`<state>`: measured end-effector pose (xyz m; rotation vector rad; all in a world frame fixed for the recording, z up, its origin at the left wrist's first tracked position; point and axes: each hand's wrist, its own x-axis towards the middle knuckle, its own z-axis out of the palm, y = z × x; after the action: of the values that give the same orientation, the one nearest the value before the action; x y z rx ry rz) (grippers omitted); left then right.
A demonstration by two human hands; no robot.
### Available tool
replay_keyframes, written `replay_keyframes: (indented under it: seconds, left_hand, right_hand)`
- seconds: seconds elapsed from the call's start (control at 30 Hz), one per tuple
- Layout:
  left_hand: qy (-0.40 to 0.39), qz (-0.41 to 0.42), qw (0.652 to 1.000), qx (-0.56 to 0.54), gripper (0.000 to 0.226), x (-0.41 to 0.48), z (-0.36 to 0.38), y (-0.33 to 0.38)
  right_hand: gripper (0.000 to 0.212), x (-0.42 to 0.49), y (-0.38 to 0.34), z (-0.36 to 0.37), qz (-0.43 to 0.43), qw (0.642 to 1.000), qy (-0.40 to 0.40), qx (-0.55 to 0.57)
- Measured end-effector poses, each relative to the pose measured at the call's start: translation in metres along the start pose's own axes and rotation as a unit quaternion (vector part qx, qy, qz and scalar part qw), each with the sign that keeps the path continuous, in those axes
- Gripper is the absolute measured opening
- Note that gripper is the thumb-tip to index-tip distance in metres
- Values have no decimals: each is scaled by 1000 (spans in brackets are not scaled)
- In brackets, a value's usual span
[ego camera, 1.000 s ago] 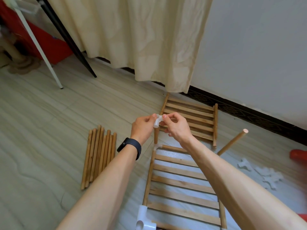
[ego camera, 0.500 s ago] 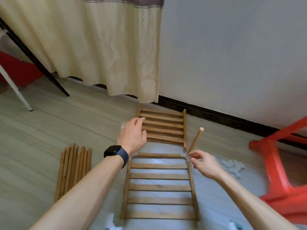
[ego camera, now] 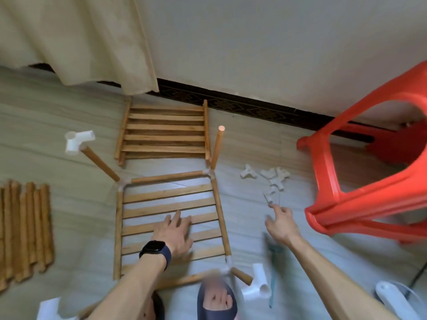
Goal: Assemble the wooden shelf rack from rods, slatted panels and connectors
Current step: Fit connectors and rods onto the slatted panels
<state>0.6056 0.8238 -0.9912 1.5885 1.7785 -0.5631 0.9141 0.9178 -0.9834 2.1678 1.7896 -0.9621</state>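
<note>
Both hands have left the frame's far corners. Beside the red plastic stool [ego camera: 360, 188], the right hand [ego camera: 280, 224] now stretches forward, fingers loose and holding nothing, its fingertip near the white connectors [ego camera: 273, 181]. On the floor, the left hand [ego camera: 175, 232] lies flat, fingers spread, on the near slatted panel [ego camera: 171, 194]. A second slatted panel [ego camera: 164, 132] lies beyond, with loose rods [ego camera: 25, 227] at left.

Bare floor [ego camera: 249, 204] lies between the near slatted panel [ego camera: 171, 204] and loose connectors [ego camera: 272, 181]; the red stool [ego camera: 360, 181] crowds the right.
</note>
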Motion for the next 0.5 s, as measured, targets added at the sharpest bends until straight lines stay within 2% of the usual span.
replay_keyframes:
  seconds: [0.1, 0.2, 0.3, 0.4, 0.5]
  left_hand:
    - [-45, 2, 999, 26, 89, 3, 31, -4]
    - [-27, 3, 998, 54, 99, 1, 47, -2]
    - [-31, 3, 998, 47, 99, 3, 48, 0]
    - [-50, 6, 998, 32, 95, 3, 44, -3]
    - [-59, 11, 998, 31, 90, 0, 40, -6]
  right_hand:
    - [74, 22, -1, -4, -5, 1000, 1, 1]
    - [84, 43, -6, -11, -14, 1000, -3, -2]
    - [86, 57, -9, -7, -7, 1000, -8, 4]
    - [71, 54, -16, 12, -2, 1000, 14, 11]
    - [37, 37, -20, 34, -35, 999, 4, -7]
